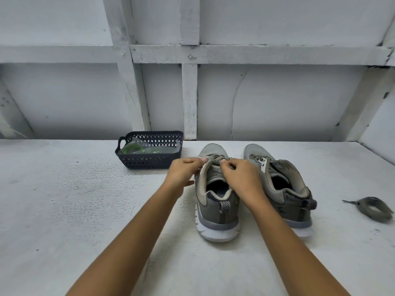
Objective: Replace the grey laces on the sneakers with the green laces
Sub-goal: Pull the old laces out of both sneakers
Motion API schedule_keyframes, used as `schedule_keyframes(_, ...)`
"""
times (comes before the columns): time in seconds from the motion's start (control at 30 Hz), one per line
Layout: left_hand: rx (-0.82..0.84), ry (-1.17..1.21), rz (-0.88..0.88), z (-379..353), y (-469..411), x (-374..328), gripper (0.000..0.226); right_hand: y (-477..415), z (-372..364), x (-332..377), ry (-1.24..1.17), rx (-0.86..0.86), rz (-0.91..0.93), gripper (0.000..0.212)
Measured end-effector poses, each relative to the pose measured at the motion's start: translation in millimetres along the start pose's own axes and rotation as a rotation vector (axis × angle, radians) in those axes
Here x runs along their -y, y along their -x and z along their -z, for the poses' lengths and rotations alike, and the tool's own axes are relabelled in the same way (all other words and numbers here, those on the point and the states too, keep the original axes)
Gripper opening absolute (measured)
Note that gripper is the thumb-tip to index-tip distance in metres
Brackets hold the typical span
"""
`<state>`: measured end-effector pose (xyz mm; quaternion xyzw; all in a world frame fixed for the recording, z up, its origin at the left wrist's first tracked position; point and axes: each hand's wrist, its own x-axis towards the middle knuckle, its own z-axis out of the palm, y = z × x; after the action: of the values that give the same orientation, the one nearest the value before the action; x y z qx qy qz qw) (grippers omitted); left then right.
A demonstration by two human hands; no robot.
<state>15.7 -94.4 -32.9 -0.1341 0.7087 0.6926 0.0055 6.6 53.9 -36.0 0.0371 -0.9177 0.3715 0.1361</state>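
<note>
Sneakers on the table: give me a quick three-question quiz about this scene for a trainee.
1. True or false: the left hand and right hand both pinch the grey lace on the left sneaker.
2. Where are the green laces? A in the basket, B on the table, C in a hand.
3. Fill in: the loose lace lies to the ___ of the right sneaker.
Key: 1 true; 2 A; 3 right.
</note>
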Motion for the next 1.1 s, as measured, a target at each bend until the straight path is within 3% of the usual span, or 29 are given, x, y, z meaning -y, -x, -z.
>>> schedule_keyframes(0.13,-0.126,0.113,-0.037,-0.6,-4.9,-5.7,0.008,0.7,0.8,-0.1,-0.015,0.007,0.0,0.034)
schedule_keyframes(0.3,-0.283,0.507,0.024,24.6,-18.4,-29.8,0.014,1.5,1.7,1.7,-0.015,0.01,-0.007,0.033)
schedule_keyframes(0.37,-0.299,0.453,0.03,26.6,-19.0,-27.5,0.017,1.9,2.0,1.8,-0.013,0.006,-0.011,0.033)
schedule_keyframes(0.5,-0.125,0.129,0.049,3.5,-8.0,-4.3,0.017,2.2,2.7,2.2,-0.02,0.013,-0.01,0.034)
schedule_keyframes(0.6,-0.066,0.1,-0.013,-11.2,-2.8,0.8,0.008,1.5,2.5,2.4,-0.021,0.011,-0.009,0.033)
schedule_keyframes(0.8,-0.387,0.417,-0.023,20.4,-18.3,-26.9,0.009,2.4,3.0,2.4,-0.038,0.01,-0.013,0.033)
schedule_keyframes(0.87,-0.457,0.413,-0.01,25.6,-20.3,-28.0,0.013,3.0,3.1,3.1,-0.036,0.013,-0.016,0.033)
schedule_keyframes(0.97,-0.334,0.212,0.015,11.5,-10.0,-17.0,0.023,3.2,3.3,2.9,-0.035,0.012,-0.018,0.033)
schedule_keyframes(1.1,-0.113,0.067,-0.081,-12.6,4.7,-1.7,0.015,3.2,3.8,4.2,-0.024,0.016,-0.01,0.033)
